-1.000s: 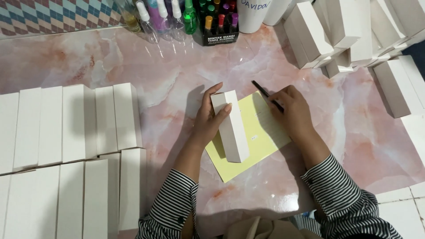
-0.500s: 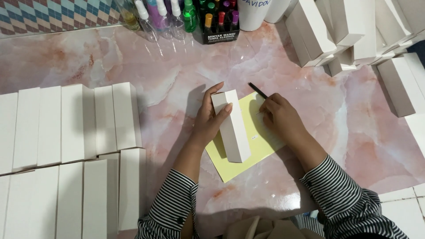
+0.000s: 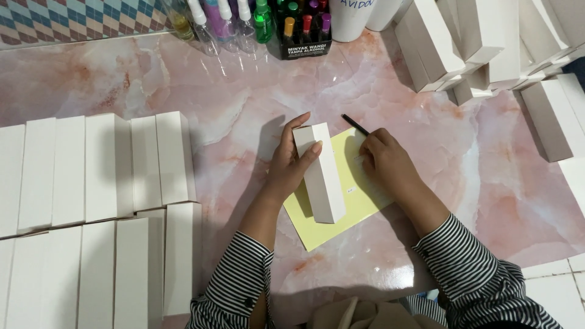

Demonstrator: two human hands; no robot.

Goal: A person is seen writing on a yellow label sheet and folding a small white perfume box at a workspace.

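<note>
My left hand point(image 3: 290, 159) grips the upper end of a long white box point(image 3: 321, 175) that lies on a yellow sheet point(image 3: 359, 201) on the pink marble table point(image 3: 475, 164). My right hand point(image 3: 382, 159) rests on the yellow sheet just right of the box, its fingers curled around a thin black pen point(image 3: 354, 124) whose end sticks out toward the far side. Both forearms wear black-and-white striped sleeves.
Rows of flat white boxes point(image 3: 91, 201) fill the left side. More white boxes point(image 3: 487, 49) are stacked at the far right. Small spray bottles point(image 3: 225, 18) and a black carton of coloured vials point(image 3: 304, 33) stand at the far edge.
My right hand with the pen has slid left and a little away across the yellow sheet, closer to the box. The left hand and the box have stayed in place.
</note>
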